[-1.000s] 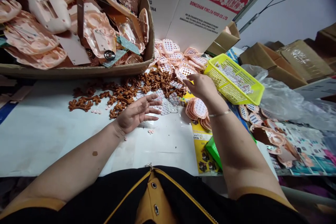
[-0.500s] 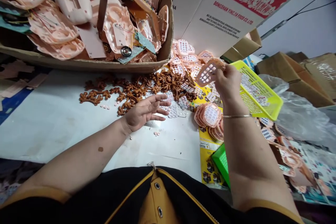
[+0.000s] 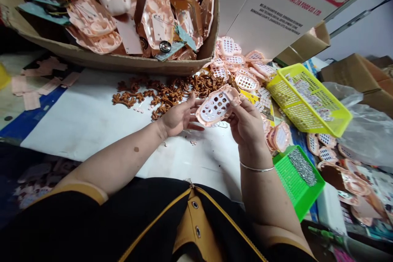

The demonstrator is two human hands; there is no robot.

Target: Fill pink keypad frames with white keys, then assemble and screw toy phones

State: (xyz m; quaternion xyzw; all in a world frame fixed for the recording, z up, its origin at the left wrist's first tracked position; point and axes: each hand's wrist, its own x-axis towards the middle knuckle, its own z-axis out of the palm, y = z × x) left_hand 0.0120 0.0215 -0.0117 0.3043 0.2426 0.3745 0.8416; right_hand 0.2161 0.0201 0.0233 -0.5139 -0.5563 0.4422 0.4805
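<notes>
My right hand grips a pink plastic toy casing by its right end, thumb on top. The casing is oval, with rows of holes and a whitish inner face. At its left end is my left hand, fingers stretched out and thumb raised; some fingertips pass behind the casing, and I cannot tell if they touch it. Brown bone-shaped plastic parts lie heaped just beyond my hands. More pink casings are piled behind them, and a small stack of casings lies right of my right wrist.
A large cardboard box of pink shells with wires and boards stands at the back left. To the right are a yellow basket with small pale parts and a green basket holding screws. A printed white carton rises behind.
My right hand has brought the casing left and down in front of me, close to my left hand. The view has shifted, so the green basket with screws now shows fully.
</notes>
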